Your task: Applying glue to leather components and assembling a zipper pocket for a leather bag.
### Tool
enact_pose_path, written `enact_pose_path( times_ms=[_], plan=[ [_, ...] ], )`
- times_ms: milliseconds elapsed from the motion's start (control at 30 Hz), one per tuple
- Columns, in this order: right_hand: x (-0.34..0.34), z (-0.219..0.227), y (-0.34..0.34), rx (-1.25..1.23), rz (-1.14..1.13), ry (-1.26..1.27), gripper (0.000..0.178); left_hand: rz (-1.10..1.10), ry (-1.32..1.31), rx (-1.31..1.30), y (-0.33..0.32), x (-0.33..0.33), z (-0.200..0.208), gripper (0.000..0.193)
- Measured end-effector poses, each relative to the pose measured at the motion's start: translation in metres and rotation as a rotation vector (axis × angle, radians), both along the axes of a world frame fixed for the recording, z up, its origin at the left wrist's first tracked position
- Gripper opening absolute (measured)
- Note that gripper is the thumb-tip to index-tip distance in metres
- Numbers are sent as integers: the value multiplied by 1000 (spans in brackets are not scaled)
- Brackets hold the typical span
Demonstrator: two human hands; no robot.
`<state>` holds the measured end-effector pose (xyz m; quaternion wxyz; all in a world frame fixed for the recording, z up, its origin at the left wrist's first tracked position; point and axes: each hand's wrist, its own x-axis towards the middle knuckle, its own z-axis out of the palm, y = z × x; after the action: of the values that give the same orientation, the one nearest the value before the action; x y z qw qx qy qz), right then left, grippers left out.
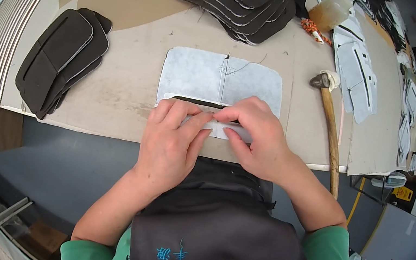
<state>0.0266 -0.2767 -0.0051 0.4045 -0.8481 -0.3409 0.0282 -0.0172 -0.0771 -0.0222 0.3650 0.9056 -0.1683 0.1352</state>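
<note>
A whitish fabric panel (pixel 192 75) with rounded far corners lies at the near edge of the table, a seam down its middle and a loose thread near its top. Across its near part runs a dark slot with a pale strip along it. My left hand (pixel 170 140) is closed over the strip's left side, fingertips and thumb at the fold. From the other side my right hand (pixel 259 138) pinches the same strip, its index fingertip close to the left one's. The fingers hide part of the slot and fold.
Dark padded panels lie in a stack (pixel 60 58) at left and a bigger pile (pixel 235 2) at the back. To the right are a hammer (pixel 331 117), a squeeze bottle (pixel 329 12) of amber liquid and pale slotted pieces (pixel 357 78). Metal rods (pixel 15 15) line the far left.
</note>
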Motion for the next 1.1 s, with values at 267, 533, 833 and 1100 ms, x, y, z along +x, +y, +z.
enact_pose_path(
  times_ms=[267,533,833,1100],
  plan=[
    [-8,-16,-10,102,-54,-43,32,-7,-70,59,0,-2,-5,25],
    [-8,-15,-6,184,-123,5,39,5,-65,99,-1,-4,-7,30],
    [-4,-9,-12,114,-97,-10,29,17,-87,203,0,-4,-4,35],
    [32,5,4,49,-45,321,18,19,22,1,1,22,10,16]
  ],
)
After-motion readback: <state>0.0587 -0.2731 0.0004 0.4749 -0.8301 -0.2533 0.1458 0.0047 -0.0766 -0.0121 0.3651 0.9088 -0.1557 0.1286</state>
